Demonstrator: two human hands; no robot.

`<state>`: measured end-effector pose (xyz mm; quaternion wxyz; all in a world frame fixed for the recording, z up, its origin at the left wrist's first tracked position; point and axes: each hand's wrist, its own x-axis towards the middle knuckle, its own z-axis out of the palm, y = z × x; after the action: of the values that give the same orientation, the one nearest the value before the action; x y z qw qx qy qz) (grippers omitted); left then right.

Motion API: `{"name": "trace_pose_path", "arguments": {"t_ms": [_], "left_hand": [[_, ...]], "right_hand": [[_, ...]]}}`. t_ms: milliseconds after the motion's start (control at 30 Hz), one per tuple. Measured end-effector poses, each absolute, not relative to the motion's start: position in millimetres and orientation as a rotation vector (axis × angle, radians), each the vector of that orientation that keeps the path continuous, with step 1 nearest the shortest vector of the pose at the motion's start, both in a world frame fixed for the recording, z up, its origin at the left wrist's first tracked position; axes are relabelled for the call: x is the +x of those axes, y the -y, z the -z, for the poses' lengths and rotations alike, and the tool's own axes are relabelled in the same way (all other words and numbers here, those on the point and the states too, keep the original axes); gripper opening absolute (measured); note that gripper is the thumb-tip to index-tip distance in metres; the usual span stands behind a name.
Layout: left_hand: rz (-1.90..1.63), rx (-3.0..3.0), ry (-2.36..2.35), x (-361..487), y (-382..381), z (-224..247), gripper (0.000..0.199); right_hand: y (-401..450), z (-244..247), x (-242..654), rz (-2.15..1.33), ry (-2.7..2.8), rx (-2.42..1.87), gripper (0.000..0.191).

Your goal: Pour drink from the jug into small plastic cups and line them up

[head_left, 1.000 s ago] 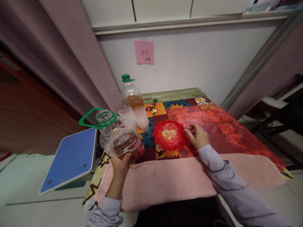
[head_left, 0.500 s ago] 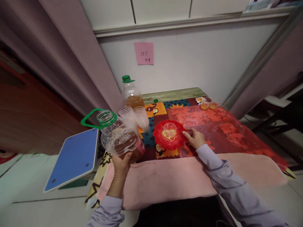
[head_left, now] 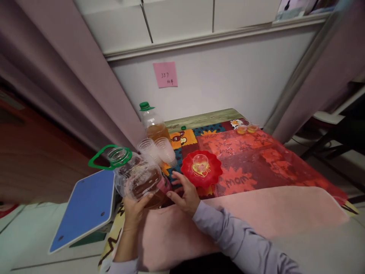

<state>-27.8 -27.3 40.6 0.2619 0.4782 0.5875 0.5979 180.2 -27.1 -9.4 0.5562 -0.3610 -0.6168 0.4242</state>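
My left hand (head_left: pixel 135 208) is wrapped around the lower side of a large clear plastic jug (head_left: pixel 142 179). This jug holds brown liquid, has a green handle at its neck and no cap on its mouth. My right hand (head_left: pixel 184 192) is beside the jug's base with its fingers apart; whether the fingertips touch the jug I cannot tell. Just past that hand lies a red scalloped plate (head_left: pixel 186 163) with a small clear plastic cup (head_left: pixel 200 161) on it. Stacks of clear plastic cups (head_left: pixel 164 151) lean behind the jug.
A second jug (head_left: pixel 155 125) with a green cap stands at the back left. A loose green cap (head_left: pixel 183 128) lies nearby. Small cups of amber liquid (head_left: pixel 252 128) stand at the far right. A pink cloth (head_left: pixel 256 207) covers the table's front edge. A blue board (head_left: pixel 82 209) is at the left.
My right hand has let go of the red plate's right edge and moved left to the jug's side. My left hand stays on the jug. The view has shifted slightly.
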Motion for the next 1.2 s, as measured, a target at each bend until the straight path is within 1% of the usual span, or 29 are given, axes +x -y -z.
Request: {"name": "trace_pose_path", "arguments": {"t_ms": [67,167,233,300,333,400,500,600,733,800,967,1033,1200], "left_hand": [[-1.627,1.283,-1.598,-24.2,29.3,-43.7,0.092],[-1.666,1.273,-1.624,-16.7,34.8,-46.0,0.089],[-1.684,1.271,-1.656,-12.0,39.8,-49.2,0.091],[-1.645,1.306,-1.719,-8.0,45.8,-55.6,0.094],[-1.61,1.336,-1.758,-6.2,48.9,-60.1,0.096],[-1.527,1.415,-1.832,-2.3,54.7,-70.5,0.098],[-1.43,1.516,-1.893,4.7,61.2,-87.0,0.101],[-1.336,1.561,-1.935,12.0,64.4,-100.6,0.103],[-1.188,1.639,-1.986,18.0,66.5,-111.7,0.101],[-1.151,1.718,-2.007,18.6,67.4,-114.6,0.1],[-1.129,2.053,-2.012,15.8,66.7,-120.2,0.103],[-1.069,2.191,-1.985,15.9,64.9,-122.2,0.104],[-0.846,2.233,-2.044,21.9,60.5,-120.8,0.107]], "right_hand": [[28.5,26.3,172.9,-1.043,1.5,-0.809,0.084],[31.7,38.2,174.0,-1.074,1.539,-0.712,0.091],[33.1,38.0,177.6,-1.067,1.532,-0.689,0.088],[34.1,34.9,180.9,-1.063,1.521,-0.684,0.083],[34.8,33.4,182.1,-1.072,1.512,-0.678,0.083],[36.6,32.1,183.2,-1.133,1.477,-0.663,0.091],[40.1,34.9,182.0,-1.317,1.401,-0.651,0.11],[42.6,37.9,180.7,-1.474,1.335,-0.623,0.119],[43.4,30.3,183.2,-1.609,1.26,-0.503,0.109],[43.0,22.6,185.4,-1.671,1.225,-0.439,0.107],[40.3,12.5,184.9,-1.799,1.069,-0.385,0.123],[39.4,13.9,181.9,-1.846,1.003,-0.364,0.124],[40.8,15.6,176.3,-1.838,0.97,-0.406,0.109]]}}
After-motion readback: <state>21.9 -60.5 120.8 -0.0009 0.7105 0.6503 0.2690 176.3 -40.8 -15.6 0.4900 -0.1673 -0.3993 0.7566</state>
